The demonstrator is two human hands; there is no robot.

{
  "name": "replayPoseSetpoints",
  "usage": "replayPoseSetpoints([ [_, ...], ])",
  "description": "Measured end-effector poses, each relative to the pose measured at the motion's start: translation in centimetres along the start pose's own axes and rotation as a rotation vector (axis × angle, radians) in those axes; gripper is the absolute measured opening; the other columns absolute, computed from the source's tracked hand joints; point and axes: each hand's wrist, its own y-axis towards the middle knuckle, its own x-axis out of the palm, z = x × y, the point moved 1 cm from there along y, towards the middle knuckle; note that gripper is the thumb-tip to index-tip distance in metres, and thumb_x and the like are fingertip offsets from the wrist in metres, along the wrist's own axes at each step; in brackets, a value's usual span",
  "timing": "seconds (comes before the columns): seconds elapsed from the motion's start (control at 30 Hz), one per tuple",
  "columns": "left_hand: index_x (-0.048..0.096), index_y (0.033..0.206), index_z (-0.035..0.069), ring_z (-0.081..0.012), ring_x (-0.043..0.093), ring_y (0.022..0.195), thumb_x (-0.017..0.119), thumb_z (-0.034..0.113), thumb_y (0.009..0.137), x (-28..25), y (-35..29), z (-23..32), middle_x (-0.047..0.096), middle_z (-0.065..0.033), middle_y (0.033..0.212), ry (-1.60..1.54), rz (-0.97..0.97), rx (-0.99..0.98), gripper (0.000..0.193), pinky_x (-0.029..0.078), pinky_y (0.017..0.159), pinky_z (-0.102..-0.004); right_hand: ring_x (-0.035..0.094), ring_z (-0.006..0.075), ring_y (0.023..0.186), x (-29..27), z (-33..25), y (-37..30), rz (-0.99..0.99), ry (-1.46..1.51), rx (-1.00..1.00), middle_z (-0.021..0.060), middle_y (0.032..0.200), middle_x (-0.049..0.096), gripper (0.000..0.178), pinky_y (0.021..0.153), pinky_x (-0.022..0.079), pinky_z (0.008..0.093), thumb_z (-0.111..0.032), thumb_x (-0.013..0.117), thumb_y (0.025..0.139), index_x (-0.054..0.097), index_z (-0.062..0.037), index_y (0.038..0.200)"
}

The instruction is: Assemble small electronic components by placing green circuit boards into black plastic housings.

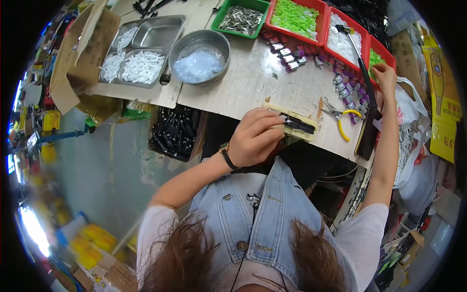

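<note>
My left hand is closed at the table's front edge, its fingers curled over one end of a black plastic part. That part lies in a cream-coloured block. Out to the right, my right hand reaches into a red bin of small green pieces. Its fingertips are pinched together among the pieces; what is between them is hidden. Pliers with yellow handles rest right of the block. Small purple-and-silver parts lie in rows before the bins.
More red bins hold bright green pieces and white pieces. A long-handled tool lies across them. A green tray of metal pins, a round metal bowl and a divided steel tray stand left. Black parts fill a box below.
</note>
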Motion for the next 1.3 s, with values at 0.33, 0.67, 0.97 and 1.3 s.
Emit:
replayPoseSetpoints([
  [0.33,0.068,0.097,-0.004,-0.0117,0.067,0.080,0.068,0.004,0.088,1.0,2.3,3.5,0.069,-0.0079,0.088,-1.052,-0.034,-0.907,0.013,0.054,0.074,-0.0236,0.067,0.0175,0.084,-7.7,-18.9,-16.6,-0.107,1.071,0.079,0.0107,0.093,0.070,0.017,0.082,0.052,0.0280,-0.007,0.066,0.086,0.068,0.0056,0.096],
  [0.67,0.068,0.097,-0.005,-0.0112,0.068,0.077,0.069,0.004,0.087,3.0,2.9,2.9,0.071,-0.0077,0.087,-0.919,-0.127,-0.890,0.014,0.055,0.070,-0.0228,0.068,0.0206,0.090,-5.6,-22.7,-25.7,-0.166,1.701,0.292,0.0158,0.101,0.069,0.017,0.083,0.054,0.0292,0.006,0.064,0.086,0.068,0.0060,0.102],
  [0.97,0.070,0.097,0.001,-0.0222,0.070,0.079,0.075,0.006,0.080,2.1,3.1,3.0,0.070,-0.0122,0.085,-0.010,-0.265,-0.297,0.019,0.055,0.071,-0.0267,0.069,0.0226,0.086,-4.8,-21.1,-24.9,-0.003,1.117,-0.325,0.0158,0.094,0.070,0.025,0.078,0.054,0.0285,0.011,0.073,0.074,0.069,0.0035,0.097],
  [1.3,0.067,0.098,-0.005,-0.0144,0.066,0.096,0.067,-0.001,0.086,2.5,0.7,1.4,0.070,-0.0107,0.099,-0.959,-0.183,-0.929,0.012,0.053,0.092,-0.0298,0.065,0.0174,0.079,-4.7,-20.6,-24.3,-0.498,1.530,-0.112,0.0099,0.090,0.066,0.019,0.071,0.053,0.0286,0.009,0.075,0.073,0.067,0.0036,0.090],
])
